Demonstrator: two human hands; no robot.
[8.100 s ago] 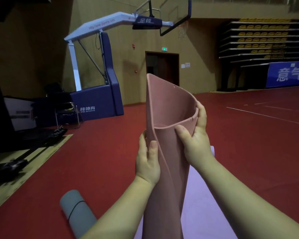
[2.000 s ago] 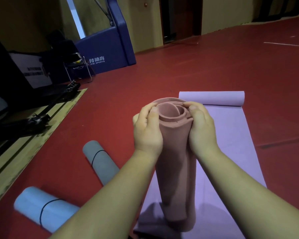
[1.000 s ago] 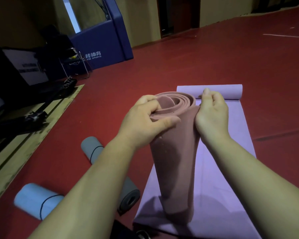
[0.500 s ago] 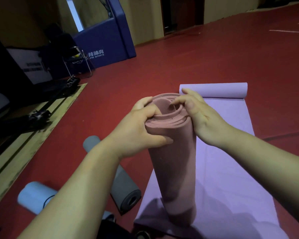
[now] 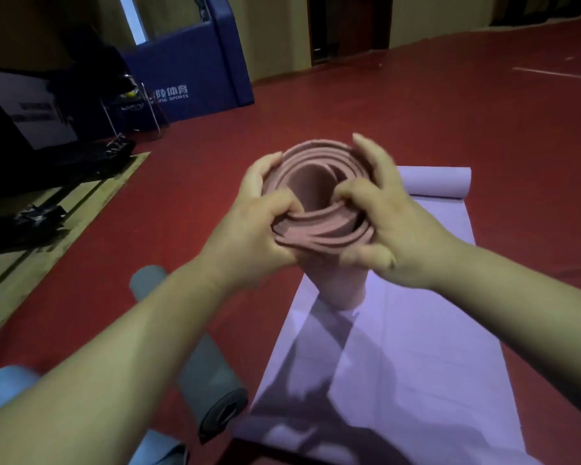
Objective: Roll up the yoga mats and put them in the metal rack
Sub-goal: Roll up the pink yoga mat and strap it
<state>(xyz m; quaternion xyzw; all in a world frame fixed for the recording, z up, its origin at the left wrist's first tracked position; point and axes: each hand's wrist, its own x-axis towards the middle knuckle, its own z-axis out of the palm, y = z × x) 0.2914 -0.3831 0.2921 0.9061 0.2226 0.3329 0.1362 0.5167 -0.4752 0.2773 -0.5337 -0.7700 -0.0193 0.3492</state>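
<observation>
A pink yoga mat (image 5: pixel 319 226), rolled into a loose coil, stands on end on a purple mat (image 5: pixel 403 347) that lies unrolled on the floor. My left hand (image 5: pixel 252 226) grips the coil's left side, its thumb tucked over the layered top edge. My right hand (image 5: pixel 379 209) grips the right side with fingers curled over the rim into the coil. The top layers sit uneven and spiral open. The purple mat's far end (image 5: pixel 436 181) is curled into a small roll. No metal rack is in view.
A grey rolled mat (image 5: pixel 202 374) lies left of the purple mat, and a light blue rolled mat (image 5: pixel 4 387) lies at the lower left, partly behind my left arm. A blue padded hoop base (image 5: pixel 188 62) and dark equipment (image 5: pixel 47 162) stand at the back left on the red floor.
The view has tilted down onto the coil's top. My right hand has moved from the top centre to the right rim, and the coil's top has spread wider and looser.
</observation>
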